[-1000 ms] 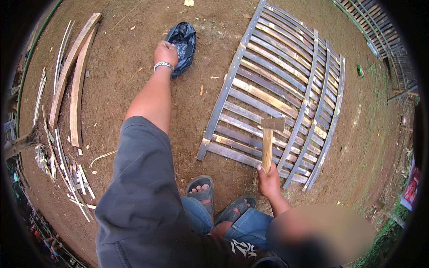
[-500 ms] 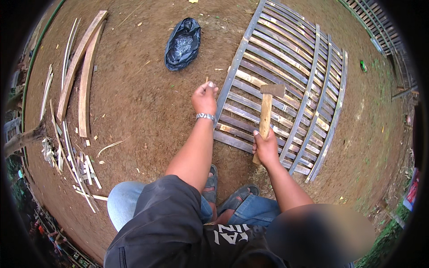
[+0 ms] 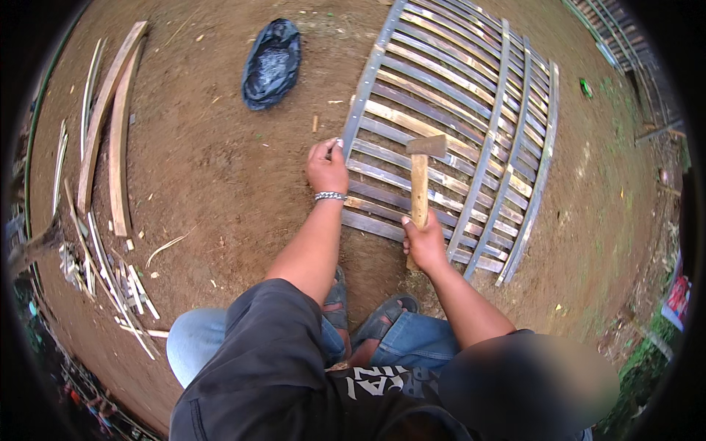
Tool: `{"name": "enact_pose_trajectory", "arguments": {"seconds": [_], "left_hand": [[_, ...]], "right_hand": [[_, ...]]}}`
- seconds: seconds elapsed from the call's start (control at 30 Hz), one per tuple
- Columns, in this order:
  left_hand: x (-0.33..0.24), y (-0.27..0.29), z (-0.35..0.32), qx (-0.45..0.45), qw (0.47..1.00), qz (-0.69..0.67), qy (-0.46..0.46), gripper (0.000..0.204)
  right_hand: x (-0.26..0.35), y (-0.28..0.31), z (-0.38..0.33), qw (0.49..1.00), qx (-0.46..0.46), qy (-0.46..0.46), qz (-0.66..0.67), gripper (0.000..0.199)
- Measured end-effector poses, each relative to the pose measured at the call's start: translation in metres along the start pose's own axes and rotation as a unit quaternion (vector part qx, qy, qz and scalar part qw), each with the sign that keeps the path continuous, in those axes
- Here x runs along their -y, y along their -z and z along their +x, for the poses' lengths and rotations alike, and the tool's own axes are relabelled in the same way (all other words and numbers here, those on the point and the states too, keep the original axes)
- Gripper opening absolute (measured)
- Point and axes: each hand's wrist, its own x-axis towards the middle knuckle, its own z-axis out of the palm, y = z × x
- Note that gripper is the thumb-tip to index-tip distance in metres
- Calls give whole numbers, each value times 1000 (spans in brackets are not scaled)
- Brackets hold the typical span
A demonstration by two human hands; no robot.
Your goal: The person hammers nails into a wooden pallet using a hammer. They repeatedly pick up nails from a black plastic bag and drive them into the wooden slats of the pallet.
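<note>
Left hand (image 3: 327, 167) fingers pinching something small against the panel (image 3: 471, 125) rail, steadying it; right hand (image 3: 425, 242) fingers wrapping the hammer (image 3: 420, 176) handle, head raised.

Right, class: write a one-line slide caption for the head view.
Crouched on bare earth, left hand at the slatted bamboo panel edge, right hand holding a wooden-handled hammer above it.

Dark grey short-sleeved shirt with white lettering, blue jeans, dark sandals, beaded silver bracelet (image 3: 329, 196) on left wrist
</note>
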Motion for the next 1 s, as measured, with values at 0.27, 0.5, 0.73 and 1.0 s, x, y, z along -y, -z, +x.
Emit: {"name": "enact_pose_trajectory", "arguments": {"seconds": [0.27, 0.5, 0.73, 1.0], "left_hand": [[16, -13, 1, 43, 988, 141, -40, 14], [32, -20, 3, 39, 987, 152, -22, 20], [33, -18, 2, 43, 986, 146, -62, 21], [29, -17, 2, 47, 987, 142, -63, 20]], "right_hand": [[-32, 28, -13, 936, -25, 82, -340, 47], [-38, 32, -14, 935, -34, 98, -340, 45], [-41, 34, -12, 939, -34, 92, -329, 46], [-36, 29, -12, 936, -25, 54, -348, 48]]}}
